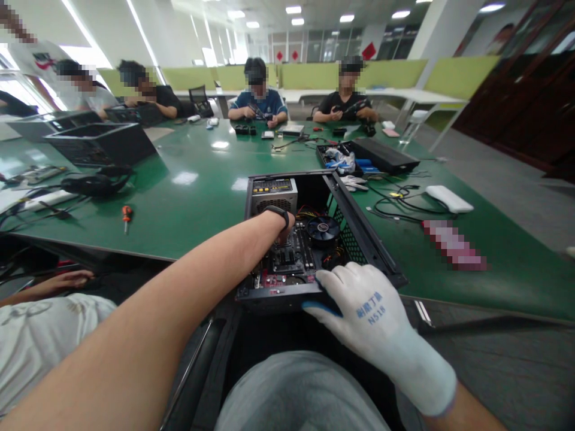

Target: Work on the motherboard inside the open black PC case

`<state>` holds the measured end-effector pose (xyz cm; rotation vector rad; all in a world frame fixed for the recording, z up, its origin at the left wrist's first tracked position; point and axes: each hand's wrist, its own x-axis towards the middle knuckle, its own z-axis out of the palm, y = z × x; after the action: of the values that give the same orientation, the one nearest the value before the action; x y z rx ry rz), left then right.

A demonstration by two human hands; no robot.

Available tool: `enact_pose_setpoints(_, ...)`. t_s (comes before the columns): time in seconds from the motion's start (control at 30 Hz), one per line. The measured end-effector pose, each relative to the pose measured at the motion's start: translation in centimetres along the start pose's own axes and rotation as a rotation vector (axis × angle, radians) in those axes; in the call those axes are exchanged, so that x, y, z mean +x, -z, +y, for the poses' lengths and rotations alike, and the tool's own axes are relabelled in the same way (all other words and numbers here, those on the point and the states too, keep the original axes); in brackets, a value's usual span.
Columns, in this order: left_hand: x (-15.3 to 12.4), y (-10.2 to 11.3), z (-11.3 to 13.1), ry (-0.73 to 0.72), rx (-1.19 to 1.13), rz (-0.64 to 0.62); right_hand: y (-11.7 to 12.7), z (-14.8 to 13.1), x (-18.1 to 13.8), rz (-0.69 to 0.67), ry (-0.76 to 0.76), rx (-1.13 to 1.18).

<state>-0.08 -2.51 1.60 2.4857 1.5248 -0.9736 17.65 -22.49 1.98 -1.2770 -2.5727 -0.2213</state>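
An opened black computer case (371, 239) lies on its side at the table's front edge, its inside facing up. My left hand (284, 233), bare with a black band at the wrist, reaches down inside it over the motherboard (291, 258). Its fingers are mostly hidden, so what they touch does not show. My right hand (363, 302), in a white glove with blue print, grips the near rim of the case, fingers over the top and thumb outside. Beside the left hand are a power supply (275, 193) and a round black cooling fan (322, 230) with coloured wires nearby.
On the green table (188, 212) lie an orange screwdriver (127, 216) at left and a white box-like object (449, 199) with black cables at right. Gloves (344, 161) lie in a black case part behind. Another computer case (103, 146) stands back left. Several people work around the table.
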Motion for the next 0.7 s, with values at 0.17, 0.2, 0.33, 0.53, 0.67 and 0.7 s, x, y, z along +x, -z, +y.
enact_pose_setpoints(0.17, 0.6, -0.4, -0.1, -0.012, -0.026, -0.013, -0.1, -0.3, 0.1, 0.015, -0.030, -0.027)
enact_pose_setpoints(0.2, 0.8, -0.5, -0.1, -0.009, -0.034, -0.017, -0.1, -0.4, 0.0, 0.017, -0.039, -0.033)
enact_pose_setpoints(0.33, 1.2, -0.7, 0.0, 0.015, -0.037, -0.009, -0.3, -0.4, 0.0, 0.011, -0.057, -0.044)
enact_pose_setpoints(0.53, -0.1, 0.3, 0.6, 0.020, -0.002, 0.014, -0.4, -0.4, 0.1, 0.016, -0.056, -0.042)
enact_pose_setpoints(0.67, -0.5, 0.3, 0.7, 0.026, 0.002, 0.024, -0.5, -0.4, -0.1, 0.018, -0.059, -0.039)
enact_pose_setpoints(0.7, -0.4, 0.2, 0.7, 0.026, 0.003, 0.026, -0.5, -0.4, -0.1, 0.018, -0.060, -0.040)
